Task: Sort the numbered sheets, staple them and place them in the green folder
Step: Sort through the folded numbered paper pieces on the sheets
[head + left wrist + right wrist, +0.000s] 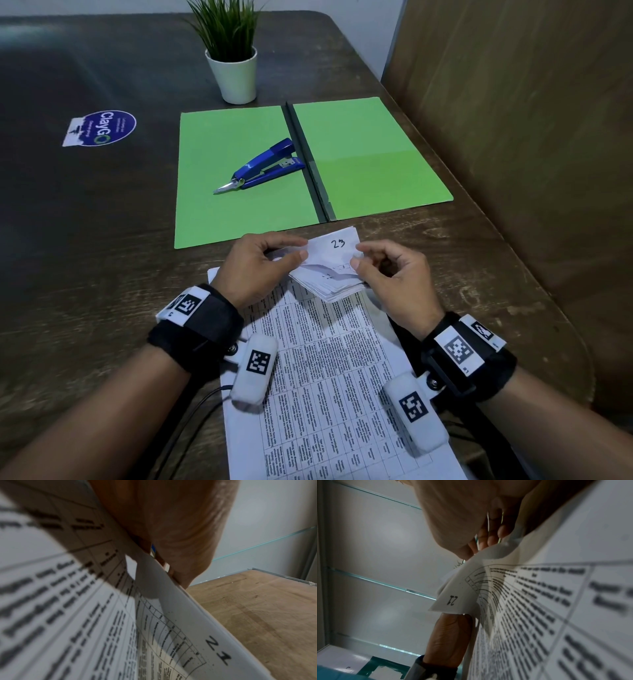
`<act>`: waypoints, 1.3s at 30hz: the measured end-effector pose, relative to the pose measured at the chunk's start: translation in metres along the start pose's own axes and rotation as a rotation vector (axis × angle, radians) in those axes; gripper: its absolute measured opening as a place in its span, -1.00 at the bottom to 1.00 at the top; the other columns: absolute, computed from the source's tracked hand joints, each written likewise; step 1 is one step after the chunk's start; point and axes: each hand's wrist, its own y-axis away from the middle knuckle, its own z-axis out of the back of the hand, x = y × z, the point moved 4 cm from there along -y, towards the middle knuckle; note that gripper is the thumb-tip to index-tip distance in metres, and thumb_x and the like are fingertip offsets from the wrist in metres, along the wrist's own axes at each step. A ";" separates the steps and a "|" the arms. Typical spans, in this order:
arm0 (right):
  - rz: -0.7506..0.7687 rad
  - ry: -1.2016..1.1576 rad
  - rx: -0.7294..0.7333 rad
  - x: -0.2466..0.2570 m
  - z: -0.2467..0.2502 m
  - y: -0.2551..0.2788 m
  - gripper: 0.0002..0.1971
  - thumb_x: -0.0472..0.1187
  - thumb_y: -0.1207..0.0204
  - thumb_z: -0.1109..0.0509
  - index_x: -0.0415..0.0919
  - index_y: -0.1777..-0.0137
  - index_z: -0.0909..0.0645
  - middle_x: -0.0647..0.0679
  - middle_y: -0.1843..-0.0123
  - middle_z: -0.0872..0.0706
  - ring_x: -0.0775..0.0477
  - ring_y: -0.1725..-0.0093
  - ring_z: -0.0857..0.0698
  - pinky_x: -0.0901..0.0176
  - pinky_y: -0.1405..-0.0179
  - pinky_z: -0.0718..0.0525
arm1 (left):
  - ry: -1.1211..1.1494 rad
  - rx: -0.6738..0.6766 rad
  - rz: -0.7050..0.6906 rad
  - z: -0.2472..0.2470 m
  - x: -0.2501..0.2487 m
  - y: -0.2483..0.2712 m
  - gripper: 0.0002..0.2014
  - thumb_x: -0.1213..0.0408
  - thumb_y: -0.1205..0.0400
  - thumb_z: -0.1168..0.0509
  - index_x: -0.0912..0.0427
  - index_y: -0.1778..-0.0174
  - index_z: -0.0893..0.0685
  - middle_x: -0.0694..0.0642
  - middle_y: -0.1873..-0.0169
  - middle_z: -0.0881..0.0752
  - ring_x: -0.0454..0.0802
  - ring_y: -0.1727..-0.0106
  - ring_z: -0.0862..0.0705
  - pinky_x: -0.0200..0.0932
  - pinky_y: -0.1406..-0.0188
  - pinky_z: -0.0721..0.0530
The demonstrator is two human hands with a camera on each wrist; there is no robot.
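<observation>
A stack of printed, numbered sheets (329, 359) lies on the table before me, its far corners lifted and fanned. My left hand (303, 248) pinches the raised corner of a sheet marked 23 (337, 245) between thumb and forefinger. My right hand (358, 255) pinches the fanned corners from the right, fingers curled. In the wrist views a corner marked 21 (217, 650) (452, 600) curls up under the fingers (176, 577) (488, 540). The green folder (239, 212) lies open beyond the hands. A blue stapler (263, 166) rests on its left half.
A potted plant (234, 75) stands behind the folder. A blue sticker (102, 127) is stuck on the dark table (85, 240) at far left. A wooden panel (531, 137) rises along the table's right side, close to the folder's right edge.
</observation>
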 end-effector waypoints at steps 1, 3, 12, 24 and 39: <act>0.008 0.007 -0.001 0.000 0.001 -0.001 -0.80 -0.33 -0.47 -0.59 -0.11 -0.07 -0.80 -0.02 0.23 -0.69 0.12 0.28 -0.60 0.29 0.29 -0.63 | -0.003 -0.007 0.002 0.000 0.001 0.000 -0.89 0.21 -0.57 -0.54 -0.09 0.04 -0.86 -0.13 0.03 -0.86 -0.21 -0.01 -0.81 -0.23 -0.09 -0.74; 0.029 0.036 -0.012 -0.001 0.001 -0.002 -0.78 -0.32 -0.46 -0.60 -0.10 -0.07 -0.80 -0.08 0.17 -0.68 0.07 0.25 -0.60 0.18 0.25 -0.66 | -0.012 -0.007 0.000 0.000 0.003 -0.002 -0.93 0.23 -0.56 -0.56 -0.06 0.12 -0.85 -0.12 0.09 -0.86 -0.16 0.02 -0.81 -0.17 -0.08 -0.75; 0.097 0.144 0.001 0.004 0.002 -0.002 -0.87 -0.15 -0.43 -0.64 -0.03 0.03 -0.82 -0.08 0.08 -0.72 0.00 0.17 -0.66 0.06 0.09 -0.73 | -0.017 0.008 -0.046 -0.002 0.003 -0.003 -0.85 0.23 -0.66 -0.45 0.02 0.25 -0.81 -0.07 0.12 -0.84 -0.16 0.08 -0.76 -0.17 -0.04 -0.69; -0.012 -0.008 0.057 -0.002 -0.001 0.001 -0.97 -0.27 -0.53 -0.55 -0.17 0.06 -0.81 0.12 0.37 -0.65 0.19 0.43 -0.51 0.40 0.51 -0.47 | 0.003 0.005 -0.007 -0.001 0.001 -0.001 -0.85 0.24 -0.60 -0.52 -0.10 -0.03 -0.84 -0.21 0.02 -0.84 -0.42 0.06 -0.76 -0.39 -0.04 -0.67; 0.026 0.134 -0.010 -0.007 0.004 -0.005 -0.86 -0.25 -0.39 -0.67 0.00 0.15 -0.80 0.00 0.15 -0.66 0.09 0.24 -0.59 0.04 0.28 -0.73 | -0.023 0.003 -0.008 -0.001 0.005 -0.003 -0.91 0.29 -0.54 -0.57 0.04 0.20 -0.81 -0.02 0.12 -0.86 0.01 0.05 -0.81 0.07 -0.09 -0.77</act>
